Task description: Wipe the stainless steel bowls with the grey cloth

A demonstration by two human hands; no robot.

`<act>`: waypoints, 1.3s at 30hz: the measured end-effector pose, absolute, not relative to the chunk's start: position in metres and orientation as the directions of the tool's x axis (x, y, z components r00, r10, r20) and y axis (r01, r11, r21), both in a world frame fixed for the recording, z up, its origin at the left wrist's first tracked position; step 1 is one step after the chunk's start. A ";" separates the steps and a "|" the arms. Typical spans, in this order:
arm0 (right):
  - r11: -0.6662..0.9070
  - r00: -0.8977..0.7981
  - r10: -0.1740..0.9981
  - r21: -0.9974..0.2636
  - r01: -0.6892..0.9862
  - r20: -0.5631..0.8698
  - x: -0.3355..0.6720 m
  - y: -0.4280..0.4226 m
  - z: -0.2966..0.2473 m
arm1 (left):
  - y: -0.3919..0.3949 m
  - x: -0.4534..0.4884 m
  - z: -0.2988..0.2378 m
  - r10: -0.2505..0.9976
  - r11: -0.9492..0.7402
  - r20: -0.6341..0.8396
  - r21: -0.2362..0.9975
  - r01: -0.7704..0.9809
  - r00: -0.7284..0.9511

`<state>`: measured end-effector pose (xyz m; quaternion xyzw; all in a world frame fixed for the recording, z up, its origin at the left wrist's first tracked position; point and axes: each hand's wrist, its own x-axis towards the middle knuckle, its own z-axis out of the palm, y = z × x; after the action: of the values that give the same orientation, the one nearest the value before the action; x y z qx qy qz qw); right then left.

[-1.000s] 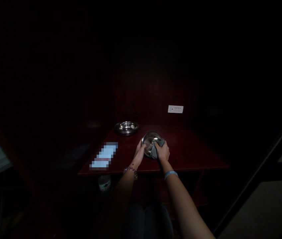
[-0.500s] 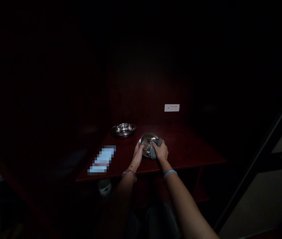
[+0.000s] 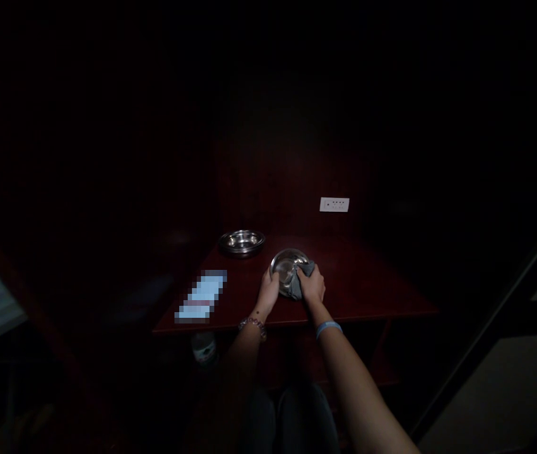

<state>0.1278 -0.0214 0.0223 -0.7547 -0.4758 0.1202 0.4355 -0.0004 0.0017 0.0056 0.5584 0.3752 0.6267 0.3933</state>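
Shiny round metal dish [image 3: 285, 267]: over dark red wooden desk [image 3: 367, 284], near side.
Left hand [image 3: 268, 294]: grip clamped on dish.
Right hand [image 3: 314, 287]: grip clamped on grey cloth [image 3: 295, 289], against dish.
Wiping: likely step; next needs steady dish.

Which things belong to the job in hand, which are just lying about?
In use:
metal dish, held in left hand
grey cloth, in right hand, against dish

Lying about:
other metal dishware, back left
pixelated pale item, left
labelled container, lower left
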 end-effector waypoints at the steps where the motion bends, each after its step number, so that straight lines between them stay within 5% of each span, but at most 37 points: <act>1: -0.167 0.516 0.824 -0.770 0.615 0.234 0.128 -0.021 0.022 | 0.002 0.000 0.005 0.912 -0.408 0.403 0.910 -0.072 -0.072; 39: -0.143 0.495 0.823 -0.743 0.654 0.278 0.128 -0.019 0.018 | 0.004 0.002 0.005 0.916 -0.399 0.385 0.902 -0.165 -0.112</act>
<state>0.1283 -0.0191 0.0178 -0.7497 -0.4927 0.0981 0.4308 0.0018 0.0044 0.0055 0.5222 0.3596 0.6534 0.4136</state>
